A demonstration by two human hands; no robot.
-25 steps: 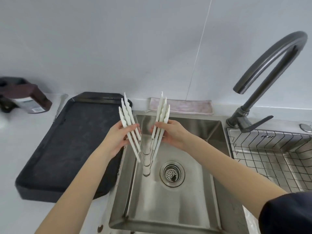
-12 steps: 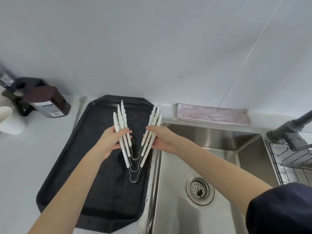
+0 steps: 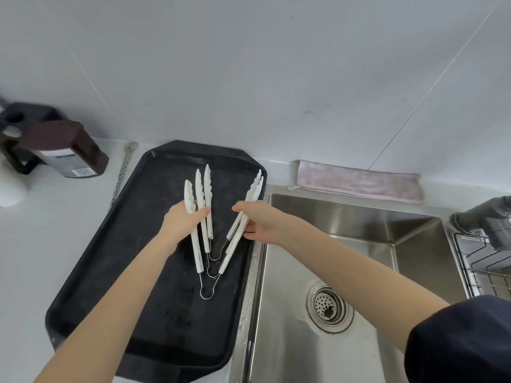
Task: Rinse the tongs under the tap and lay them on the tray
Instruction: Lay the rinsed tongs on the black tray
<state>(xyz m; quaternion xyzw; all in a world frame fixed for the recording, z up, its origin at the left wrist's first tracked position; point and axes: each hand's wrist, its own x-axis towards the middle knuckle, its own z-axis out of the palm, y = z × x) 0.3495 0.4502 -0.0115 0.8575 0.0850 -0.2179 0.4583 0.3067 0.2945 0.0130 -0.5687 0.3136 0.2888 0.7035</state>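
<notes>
Three white tongs (image 3: 198, 246) with wire loops at their hinged ends are spread in a V low over the black tray (image 3: 121, 272). My left hand (image 3: 181, 222) grips their left arms and my right hand (image 3: 258, 223) grips their right arms. The wire loops hang near the tray's middle; I cannot tell whether they touch it. The tray sits on the white counter left of the steel sink (image 3: 359, 272). Only the tap's base (image 3: 489, 217) shows at the right edge.
A dark brown bottle (image 3: 63, 150) lies on the counter at the far left. A pink cloth (image 3: 359, 181) lies folded behind the sink. A wire rack (image 3: 486, 266) sits right of the sink. A metal chain (image 3: 121, 172) lies beside the tray.
Both hands have carried the tongs leftward from above the sink to over the tray and lowered them toward its surface. The view has turned left, so the tap has slid out of frame.
</notes>
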